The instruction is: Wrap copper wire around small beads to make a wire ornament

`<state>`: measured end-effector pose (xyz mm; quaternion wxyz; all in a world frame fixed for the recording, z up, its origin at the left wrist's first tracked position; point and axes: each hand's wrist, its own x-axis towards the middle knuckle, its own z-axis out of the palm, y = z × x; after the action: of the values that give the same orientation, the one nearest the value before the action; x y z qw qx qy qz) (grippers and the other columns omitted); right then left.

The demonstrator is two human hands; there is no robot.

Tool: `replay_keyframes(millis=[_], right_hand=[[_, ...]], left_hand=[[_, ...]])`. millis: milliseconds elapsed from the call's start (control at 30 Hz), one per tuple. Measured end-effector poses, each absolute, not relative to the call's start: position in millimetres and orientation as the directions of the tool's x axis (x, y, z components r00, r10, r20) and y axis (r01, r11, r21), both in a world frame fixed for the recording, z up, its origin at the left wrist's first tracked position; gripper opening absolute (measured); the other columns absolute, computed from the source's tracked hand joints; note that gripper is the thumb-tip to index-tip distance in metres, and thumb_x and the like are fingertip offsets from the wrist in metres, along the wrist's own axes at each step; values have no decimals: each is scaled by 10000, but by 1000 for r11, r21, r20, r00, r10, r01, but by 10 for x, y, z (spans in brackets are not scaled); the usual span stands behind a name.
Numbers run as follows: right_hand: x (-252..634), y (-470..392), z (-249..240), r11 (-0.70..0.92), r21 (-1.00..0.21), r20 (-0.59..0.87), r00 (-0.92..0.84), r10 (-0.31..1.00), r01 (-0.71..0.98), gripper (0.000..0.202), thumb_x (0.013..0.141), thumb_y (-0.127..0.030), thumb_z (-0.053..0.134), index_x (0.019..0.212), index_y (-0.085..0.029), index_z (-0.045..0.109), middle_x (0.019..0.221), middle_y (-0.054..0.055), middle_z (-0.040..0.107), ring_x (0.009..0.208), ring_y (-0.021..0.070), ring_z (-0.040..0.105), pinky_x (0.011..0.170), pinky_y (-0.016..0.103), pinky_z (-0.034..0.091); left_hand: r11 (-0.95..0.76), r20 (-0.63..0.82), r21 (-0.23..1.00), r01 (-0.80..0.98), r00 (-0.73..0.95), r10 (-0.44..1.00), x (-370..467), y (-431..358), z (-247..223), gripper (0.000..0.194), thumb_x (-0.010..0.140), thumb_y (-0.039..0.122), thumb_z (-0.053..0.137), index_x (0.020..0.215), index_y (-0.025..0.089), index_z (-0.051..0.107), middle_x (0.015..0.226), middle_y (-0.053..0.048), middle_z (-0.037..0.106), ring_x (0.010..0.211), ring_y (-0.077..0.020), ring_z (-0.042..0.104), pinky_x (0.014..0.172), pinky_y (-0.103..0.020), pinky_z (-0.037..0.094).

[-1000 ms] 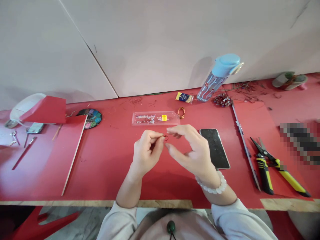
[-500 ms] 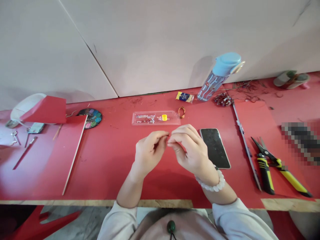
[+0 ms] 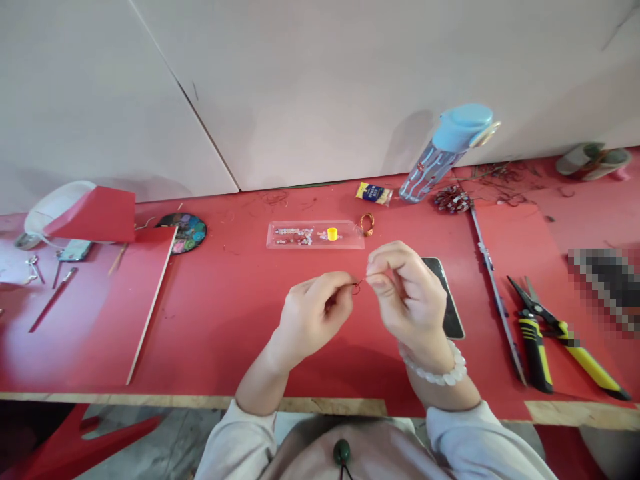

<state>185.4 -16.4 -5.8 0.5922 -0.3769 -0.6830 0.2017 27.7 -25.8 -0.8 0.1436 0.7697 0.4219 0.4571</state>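
Observation:
Between my two hands runs a thin dark red cord [image 3: 357, 289], with a small loop showing by the left fingertips. My left hand [image 3: 316, 312] is closed, thumb and forefinger pinching one part of the cord. My right hand [image 3: 407, 293] pinches the other part a short way to the right, a white bead bracelet [image 3: 440, 372] on its wrist. Beyond the hands lies a clear plastic tray [image 3: 320, 246] holding many small beads and a yellow cap [image 3: 332, 234]. A brown-gold ring of cord [image 3: 367, 225] rests at the tray's right end.
A phone [image 3: 453, 307] lies partly behind my right hand. Farther right are yellow-black shears [image 3: 543, 320] and a thin-edged board [image 3: 500, 300]. A blue-lidded bottle [image 3: 440, 153] and a small packet [image 3: 374, 193] stand near the wall. At left are a red board [image 3: 145, 293] and a paint palette [image 3: 185, 232].
My right hand has moved right and turned, drawing away from the left hand. More cord and a small loop now show between them. My left hand has shifted slightly right.

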Motion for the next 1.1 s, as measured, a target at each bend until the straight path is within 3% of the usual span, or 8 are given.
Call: replay_keyframes(millis=[233, 367, 467, 533, 667, 767, 867, 1100], right_hand=[[1909, -173, -11, 570, -802, 563, -94, 821, 178, 76, 989, -314, 586, 978, -240, 573, 906, 42, 622, 853, 203, 625, 762, 363, 550], [1927, -149, 46, 689, -645, 660, -214, 720, 331, 233, 898, -382, 718, 1023, -240, 584, 931, 50, 638, 841, 214, 624, 725, 365, 549], [1890, -139, 51, 714, -523, 711, -224, 667, 465, 142, 926, -273, 670, 861, -231, 551, 790, 16, 588, 704, 173, 556, 635, 319, 497], [1859, -143, 42, 704, -505, 708, -226, 669, 499, 223, 944, -183, 598, 753, -232, 494, 697, -7, 527, 624, 150, 488, 580, 294, 445], [1831, -151, 18, 645, -662, 624, -197, 756, 382, 317, 940, -91, 509, 667, -229, 425, 624, -32, 447, 539, 114, 411, 495, 256, 361], [1832, -137, -3, 594, -761, 575, -155, 804, 259, 332, 938, -89, 495, 652, -228, 398, 607, -40, 425, 520, 104, 406, 486, 251, 346], [1828, -117, -21, 591, -784, 584, -97, 806, 190, 345, 931, -84, 495, 639, -225, 377, 596, -47, 406, 509, 95, 383, 480, 249, 318], [1810, -115, -58, 586, -803, 581, -78, 811, 111, 343, 929, -89, 501, 638, -226, 382, 595, -46, 395, 514, 102, 374, 479, 264, 313]], left_hand=[[-549, 527, 646, 530, 212, 823, 262, -265, 7, 130, 925, 104, 582, 940, 205, 663, 697, 37, 752, 526, -66, 661, 559, -135, 514], [-572, 558, 616, 541, 213, 802, 241, -262, -6, 96, 940, 133, 594, 953, 199, 662, 705, 23, 749, 554, -81, 671, 582, -147, 524], [-583, 564, 606, 541, 225, 795, 237, -256, -4, 96, 936, 124, 597, 957, 200, 652, 721, 24, 748, 578, -81, 673, 601, -142, 523], [-588, 564, 596, 547, 235, 791, 242, -250, 0, 121, 929, 98, 581, 946, 200, 644, 697, 35, 729, 567, -73, 654, 601, -136, 512], [-622, 584, 587, 518, 262, 768, 258, -238, 7, 136, 923, 91, 573, 866, 201, 629, 582, 68, 630, 473, -56, 534, 530, -135, 456], [-620, 551, 641, 453, 291, 782, 259, -239, 25, 152, 920, 76, 568, 879, 201, 645, 624, 58, 666, 484, -50, 539, 532, -129, 456], [-580, 496, 712, 397, 301, 815, 249, -243, 54, 163, 909, 64, 561, 897, 193, 660, 668, 39, 709, 505, -50, 578, 535, -124, 468], [-444, 373, 860, 250, 285, 883, 237, -251, 106, 113, 903, 145, 576, 827, 189, 647, 531, 58, 634, 376, -43, 462, 404, -139, 387]])
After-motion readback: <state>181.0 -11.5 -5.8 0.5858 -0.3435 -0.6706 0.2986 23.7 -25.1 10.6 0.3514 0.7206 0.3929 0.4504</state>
